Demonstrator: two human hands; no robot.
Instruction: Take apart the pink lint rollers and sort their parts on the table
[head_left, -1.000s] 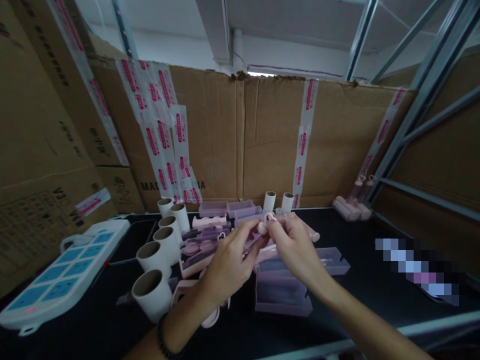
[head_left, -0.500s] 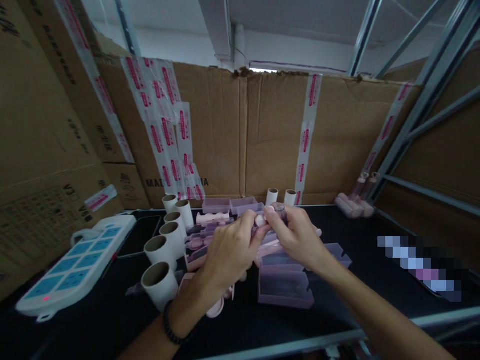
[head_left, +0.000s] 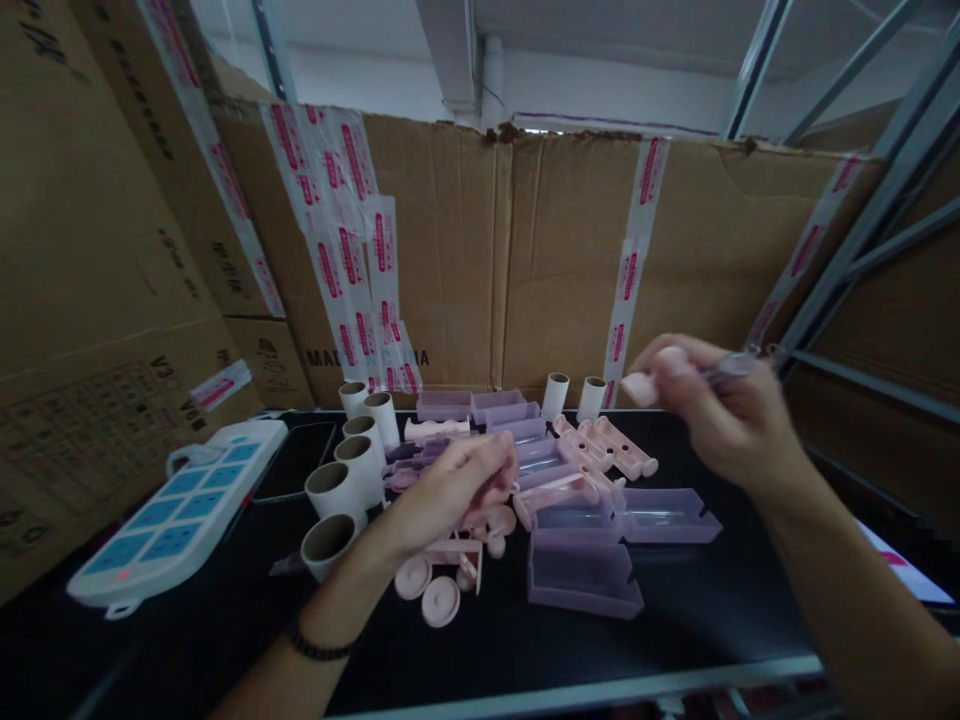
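Note:
My right hand (head_left: 720, 410) is raised over the right side of the table. Its curled fingers grip a small assembly (head_left: 641, 388) with a pale pink end and a translucent part showing behind the thumb; the rest is covered. Over the middle, my left hand (head_left: 469, 480) is closed, its fingertips turned away, and what they hold, if anything, is hidden. Below it lie pink discs (head_left: 440, 601) and other small pink parts. Translucent purple trays (head_left: 585, 580) are just to its right, with pink slotted bars (head_left: 619, 450) behind them.
White cardboard tubes (head_left: 330, 540) stand in a row at left, beside a power strip (head_left: 180, 500) and a dark phone-like slab (head_left: 296, 462). Two more tubes (head_left: 556, 397) stand at the back against a cardboard wall (head_left: 450, 250). A lit screen (head_left: 907, 565) lies at far right.
My hands, together before, have parted. The right one has moved right and up with the small pink-ended assembly; the left remains near the middle. The view has shifted slightly.

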